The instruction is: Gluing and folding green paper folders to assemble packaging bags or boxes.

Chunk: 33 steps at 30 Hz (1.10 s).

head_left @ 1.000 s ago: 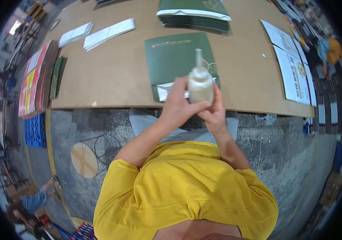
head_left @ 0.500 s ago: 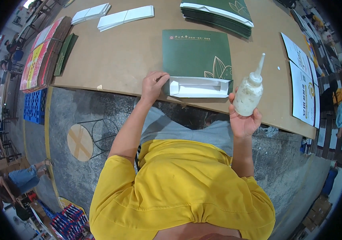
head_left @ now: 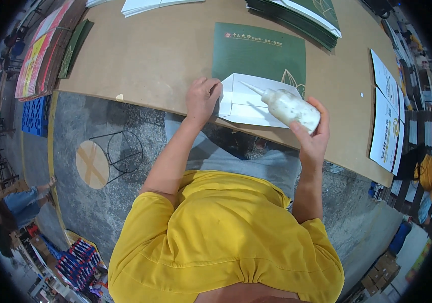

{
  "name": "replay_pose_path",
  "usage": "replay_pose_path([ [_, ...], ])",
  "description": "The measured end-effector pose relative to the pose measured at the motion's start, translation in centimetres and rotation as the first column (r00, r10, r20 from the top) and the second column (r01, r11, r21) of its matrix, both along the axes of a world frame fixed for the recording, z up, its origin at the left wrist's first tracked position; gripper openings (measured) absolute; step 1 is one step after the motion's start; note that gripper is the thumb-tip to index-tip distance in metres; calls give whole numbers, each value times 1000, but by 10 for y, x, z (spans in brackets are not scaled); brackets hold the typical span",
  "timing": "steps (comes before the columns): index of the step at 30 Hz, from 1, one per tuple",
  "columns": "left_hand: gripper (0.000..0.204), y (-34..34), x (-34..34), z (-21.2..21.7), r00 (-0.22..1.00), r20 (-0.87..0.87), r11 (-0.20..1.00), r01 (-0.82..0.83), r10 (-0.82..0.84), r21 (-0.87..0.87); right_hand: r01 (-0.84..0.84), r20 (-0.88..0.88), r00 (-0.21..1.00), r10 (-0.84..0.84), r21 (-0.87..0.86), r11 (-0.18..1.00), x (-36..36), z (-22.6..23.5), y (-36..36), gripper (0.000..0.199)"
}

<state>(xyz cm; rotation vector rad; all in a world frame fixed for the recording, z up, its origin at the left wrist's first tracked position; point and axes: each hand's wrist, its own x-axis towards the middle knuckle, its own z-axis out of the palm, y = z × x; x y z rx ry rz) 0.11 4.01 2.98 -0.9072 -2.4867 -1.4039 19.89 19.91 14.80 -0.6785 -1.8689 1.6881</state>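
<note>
Bottle, translucent and white-smeared, tilts leftward, right grip closed round it; left grip at white flap, hold unclear.

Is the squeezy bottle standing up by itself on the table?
No, the right hand holds the squeezy bottle tilted, with its nozzle pointing left.

From the green bag, passage is afforded across the bare desk at nine o'clock, until blocked by a green folded piece and a red-and-yellow bundle. At one to two, reach is barred by a bag stack; at four, by white boards; at five, by the bottle and right hand.
</note>
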Motion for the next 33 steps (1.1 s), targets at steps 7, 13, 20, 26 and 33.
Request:
replay_pose_path([
  [7, 7, -2, -1, 1, 997, 50, 998, 55, -57, 33, -94, 41, 995, 96, 757, 646, -42, 3, -20, 56],
  [13, 8, -2, 1, 1, 997, 55, 998, 61, -62, 20, -170, 104, 983, 152, 830, 531, -56, 0, -24, 53],
  [20, 7, -1, 3, 1, 998, 27, 998, 61, -61, 20, -191, 147, 981, 128, 860, 474, -60, 6, -29, 51],
  [26, 7, 0, 2, -2, 999, -8, 999, 51, -51, 14, -216, 187, 976, 109, 871, 442, -57, 6, -31, 49],
  [33, 6, 0, 1, -2, 999, 2, 999, 50, -50, 6, -158, 126, 987, 100, 885, 438, -63, 5, -32, 48],
])
